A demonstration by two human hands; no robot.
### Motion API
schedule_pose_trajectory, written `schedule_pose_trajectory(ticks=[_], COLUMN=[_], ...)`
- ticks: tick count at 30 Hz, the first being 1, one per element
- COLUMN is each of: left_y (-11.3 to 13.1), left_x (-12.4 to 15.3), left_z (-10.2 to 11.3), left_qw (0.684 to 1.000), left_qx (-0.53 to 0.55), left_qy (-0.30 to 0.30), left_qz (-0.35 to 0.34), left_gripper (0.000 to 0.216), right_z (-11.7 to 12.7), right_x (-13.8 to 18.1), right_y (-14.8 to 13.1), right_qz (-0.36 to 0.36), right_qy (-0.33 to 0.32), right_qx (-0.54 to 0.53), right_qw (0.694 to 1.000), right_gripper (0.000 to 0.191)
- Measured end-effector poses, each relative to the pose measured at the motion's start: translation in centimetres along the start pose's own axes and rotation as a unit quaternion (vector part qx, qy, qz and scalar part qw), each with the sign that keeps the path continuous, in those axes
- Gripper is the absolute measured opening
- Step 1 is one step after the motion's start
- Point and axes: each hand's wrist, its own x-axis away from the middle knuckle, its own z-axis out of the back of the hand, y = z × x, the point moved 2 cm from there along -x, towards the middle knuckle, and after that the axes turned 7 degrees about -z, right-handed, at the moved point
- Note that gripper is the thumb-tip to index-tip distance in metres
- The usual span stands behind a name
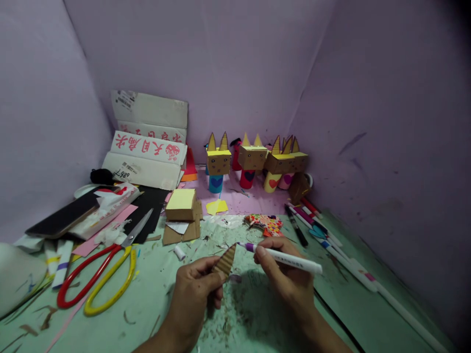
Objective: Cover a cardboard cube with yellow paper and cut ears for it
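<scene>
Between the thumb and fingers of my left hand is a small pointed piece of corrugated cardboard, its tip up. My right hand grips a white marker with a purple collar. The marker's nib is close to the cardboard's tip; whether they touch I cannot tell. Behind my hands sits a cardboard box with a yellow top, resting on brown cardboard scraps. Further back stand several cat-like figures with box heads and pointed cardboard ears, one with a blue body and one with a red body.
Scissors with red and yellow handles lie at the left, near a dark flat case. Folded printed cardboard leans at the back left. Several markers and a black pen lie at the right. A patterned scrap lies mid-table.
</scene>
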Motion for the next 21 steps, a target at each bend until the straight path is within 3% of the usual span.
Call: schedule_pose_trajectory(ticks=[13,21], left_y=[0.11,0.18], left_x=[0.24,0.21], left_z=[0.02,0.01], left_qw=[1.0,1.0], left_qx=[-0.002,-0.001], left_qy=[-0.005,0.001], left_qz=[0.006,0.007], left_gripper=[0.03,0.026], right_z=[0.22,0.22], right_x=[0.14,0.05], right_y=[0.04,-0.16], right_qz=[0.019,0.045], right_qy=[0.009,-0.023], right_qx=[0.019,0.039], right_qw=[1.0,0.998], right_gripper=[0.013,0.011])
